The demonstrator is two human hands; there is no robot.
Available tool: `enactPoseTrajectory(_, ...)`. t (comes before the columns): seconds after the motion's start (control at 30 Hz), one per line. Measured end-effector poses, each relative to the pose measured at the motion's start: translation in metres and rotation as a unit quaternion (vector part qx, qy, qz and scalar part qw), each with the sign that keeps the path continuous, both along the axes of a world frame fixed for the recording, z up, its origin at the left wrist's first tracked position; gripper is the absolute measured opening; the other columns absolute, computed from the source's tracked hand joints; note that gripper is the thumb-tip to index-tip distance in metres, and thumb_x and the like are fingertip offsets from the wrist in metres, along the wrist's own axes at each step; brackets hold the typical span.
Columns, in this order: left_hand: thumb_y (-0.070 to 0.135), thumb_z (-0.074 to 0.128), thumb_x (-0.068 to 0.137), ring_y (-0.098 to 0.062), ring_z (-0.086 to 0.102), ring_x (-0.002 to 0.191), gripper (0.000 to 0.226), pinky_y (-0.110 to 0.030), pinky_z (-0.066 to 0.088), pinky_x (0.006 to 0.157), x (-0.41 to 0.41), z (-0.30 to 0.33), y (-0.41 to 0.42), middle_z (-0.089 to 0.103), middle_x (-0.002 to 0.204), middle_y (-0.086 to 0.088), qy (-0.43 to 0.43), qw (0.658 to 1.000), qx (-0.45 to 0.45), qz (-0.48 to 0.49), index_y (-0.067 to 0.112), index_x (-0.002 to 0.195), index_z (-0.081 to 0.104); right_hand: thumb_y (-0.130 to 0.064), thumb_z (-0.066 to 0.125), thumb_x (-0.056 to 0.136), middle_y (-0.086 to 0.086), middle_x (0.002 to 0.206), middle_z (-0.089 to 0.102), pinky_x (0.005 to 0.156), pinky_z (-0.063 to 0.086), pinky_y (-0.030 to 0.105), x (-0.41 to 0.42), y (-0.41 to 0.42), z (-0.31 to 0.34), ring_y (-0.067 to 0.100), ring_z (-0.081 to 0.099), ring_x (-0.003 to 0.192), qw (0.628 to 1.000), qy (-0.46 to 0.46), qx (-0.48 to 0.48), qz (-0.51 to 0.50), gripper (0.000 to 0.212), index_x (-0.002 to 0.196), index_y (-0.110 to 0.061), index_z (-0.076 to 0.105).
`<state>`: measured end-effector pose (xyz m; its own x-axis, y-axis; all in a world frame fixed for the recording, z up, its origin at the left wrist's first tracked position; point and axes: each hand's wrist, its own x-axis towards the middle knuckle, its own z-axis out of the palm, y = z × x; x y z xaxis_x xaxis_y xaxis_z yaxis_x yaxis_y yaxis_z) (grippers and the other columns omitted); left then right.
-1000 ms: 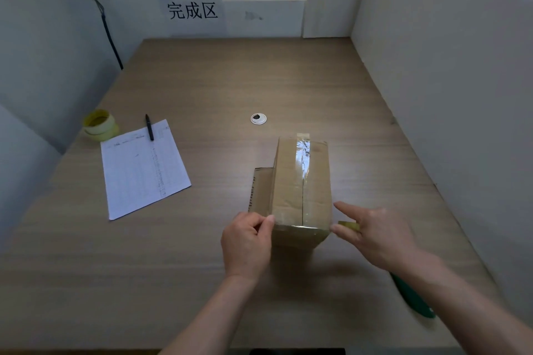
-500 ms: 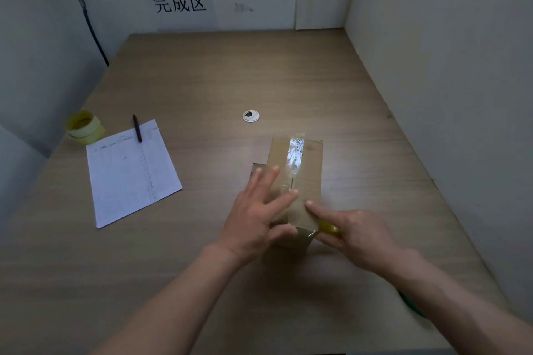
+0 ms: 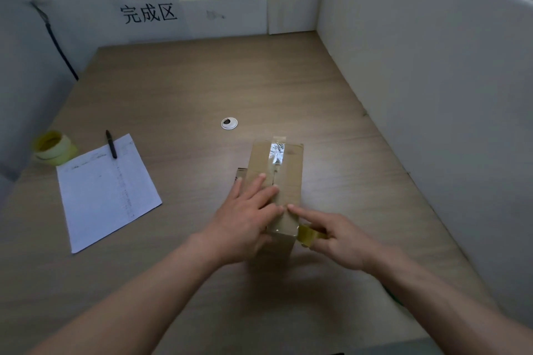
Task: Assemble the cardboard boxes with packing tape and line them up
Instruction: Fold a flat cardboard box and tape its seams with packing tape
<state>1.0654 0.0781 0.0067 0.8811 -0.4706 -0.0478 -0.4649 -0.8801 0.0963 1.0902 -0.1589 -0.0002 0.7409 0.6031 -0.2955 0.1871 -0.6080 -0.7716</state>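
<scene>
A small brown cardboard box [image 3: 290, 164] stands on the wooden table [image 3: 202, 89], a strip of clear packing tape [image 3: 276, 153] running along its top seam. My left hand [image 3: 245, 219] lies flat on the near part of the box top, fingers straight and pressing the tape down. My right hand [image 3: 337, 236] is at the box's near right corner, index finger stretched onto the top edge, the other fingers curled round a yellowish tape roll [image 3: 308, 235]. A folded flap shows at the box's left side.
A white sheet of paper [image 3: 106, 190] with a black pen [image 3: 111, 143] lies at the left, a second yellow tape roll [image 3: 52, 147] beyond it. A round cable grommet [image 3: 229, 123] sits mid-table. White partition walls close in left, back and right. Something green [image 3: 392, 295] peeks out under my right forearm.
My left hand went from pinching the box's near left edge to lying flat on its top. My right hand's index finger moved from beside the box onto the top edge.
</scene>
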Motion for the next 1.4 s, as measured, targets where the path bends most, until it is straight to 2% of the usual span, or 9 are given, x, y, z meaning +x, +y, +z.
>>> enactPoseTrajectory(0.1, 0.052, 0.067, 0.079, -0.021, 0.010, 0.147, 0.069, -0.044, 0.022, 0.118, 0.010, 0.021, -0.023, 0.017, 0.161, 0.002, 0.027, 0.999, 0.007, -0.041, 0.019, 0.135, 0.044, -0.022, 0.063, 0.084, -0.006, 0.112, 0.068, 0.091, 0.054, 0.046, 0.001, 0.000, -0.001, 0.017, 0.065, 0.100, 0.999, 0.024, 0.015, -0.019, 0.067, 0.134, -0.062, 0.040)
enactPoseTrajectory(0.3, 0.071, 0.058, 0.070, -0.016, 0.034, 0.116, 0.070, -0.036, 0.041, 0.088, 0.027, 0.024, -0.039, 0.038, 0.136, 0.013, 0.030, 0.998, 0.014, -0.056, 0.038, 0.128, 0.037, -0.020, 0.069, 0.085, -0.001, 0.088, 0.063, 0.069, 0.054, 0.035, -0.002, -0.007, 0.007, 0.016, 0.061, 0.078, 0.997, 0.023, -0.003, -0.080, 0.054, 0.121, -0.044, 0.039)
enactPoseTrajectory(0.5, 0.089, 0.042, 0.067, -0.013, 0.037, 0.087, 0.065, -0.033, 0.042, 0.073, 0.009, 0.019, -0.032, 0.043, 0.095, 0.010, 0.041, 0.999, 0.027, 0.012, 0.029, 0.088, 0.053, -0.040, 0.075, 0.081, -0.007, 0.098, 0.059, 0.080, 0.046, 0.027, 0.008, -0.017, 0.021, 0.011, 0.056, 0.090, 0.983, -0.133, -0.124, -0.035, 0.025, 0.103, -0.033, 0.065)
enactPoseTrajectory(0.67, 0.064, 0.044, 0.068, -0.018, 0.043, 0.080, 0.037, -0.030, 0.029, 0.066, 0.007, 0.003, -0.044, 0.053, 0.069, 0.011, 0.015, 0.987, -0.107, 0.117, 0.028, 0.062, 0.048, -0.029, 0.072, 0.079, -0.003, 0.099, 0.061, 0.089, 0.046, 0.031, 0.023, -0.005, 0.022, 0.015, 0.051, 0.101, 0.984, -0.159, -0.081, 0.010, 0.020, 0.098, -0.022, 0.070)
enactPoseTrajectory(0.77, 0.051, 0.056, 0.065, -0.014, 0.041, 0.084, 0.024, -0.032, 0.028, 0.072, 0.008, 0.005, -0.047, 0.054, 0.067, 0.016, 0.049, 0.973, -0.159, 0.160, 0.033, 0.080, 0.051, -0.025, 0.069, 0.077, -0.003, 0.104, 0.057, 0.095, 0.042, 0.030, 0.030, -0.004, 0.018, 0.014, 0.046, 0.107, 0.986, -0.142, -0.083, 0.024, 0.023, 0.100, -0.022, 0.071)
enactPoseTrajectory(0.97, 0.056, 0.054, 0.072, -0.012, 0.048, 0.080, 0.059, -0.031, 0.035, 0.078, 0.009, 0.007, -0.042, 0.051, 0.066, 0.014, 0.127, 0.965, -0.160, 0.166, 0.041, 0.129, 0.051, -0.022, 0.067, 0.082, -0.004, 0.091, 0.064, 0.081, 0.051, 0.034, 0.032, 0.007, 0.028, 0.016, 0.058, 0.090, 0.983, -0.128, -0.111, 0.072, 0.018, 0.099, -0.020, 0.074)
enactPoseTrajectory(1.13, 0.049, 0.062, 0.086, -0.009, 0.049, 0.068, 0.042, -0.032, 0.039, 0.079, 0.012, 0.009, -0.044, 0.049, 0.058, 0.015, 0.138, 0.959, -0.180, 0.171, 0.049, 0.127, 0.057, -0.031, 0.068, 0.082, -0.005, 0.082, 0.062, 0.074, 0.054, 0.035, 0.041, 0.015, 0.022, 0.018, 0.060, 0.083, 0.975, -0.156, -0.134, 0.085, 0.010, 0.088, -0.024, 0.070)
enactPoseTrajectory(1.3, 0.055, 0.055, 0.088, -0.016, 0.061, 0.089, 0.037, -0.036, 0.043, 0.087, 0.016, 0.016, -0.051, 0.067, 0.081, 0.013, 0.201, 0.951, -0.126, 0.198, 0.059, 0.125, 0.051, -0.037, 0.072, 0.077, 0.000, 0.085, 0.057, 0.068, 0.050, 0.040, 0.046, 0.020, 0.022, 0.021, 0.052, 0.082, 0.967, -0.202, -0.144, 0.060, 0.027, 0.085, -0.025, 0.048)
enactPoseTrajectory(1.4, 0.054, 0.060, 0.083, -0.015, 0.062, 0.094, 0.021, -0.040, 0.044, 0.094, 0.023, 0.016, -0.053, 0.072, 0.088, 0.013, 0.255, 0.935, -0.105, 0.224, 0.060, 0.103, 0.063, -0.035, 0.075, 0.077, -0.002, 0.084, 0.050, 0.067, 0.049, 0.040, 0.047, 0.019, 0.027, 0.019, 0.048, 0.079, 0.967, -0.212, -0.130, 0.059, 0.037, 0.082, -0.027, 0.039)
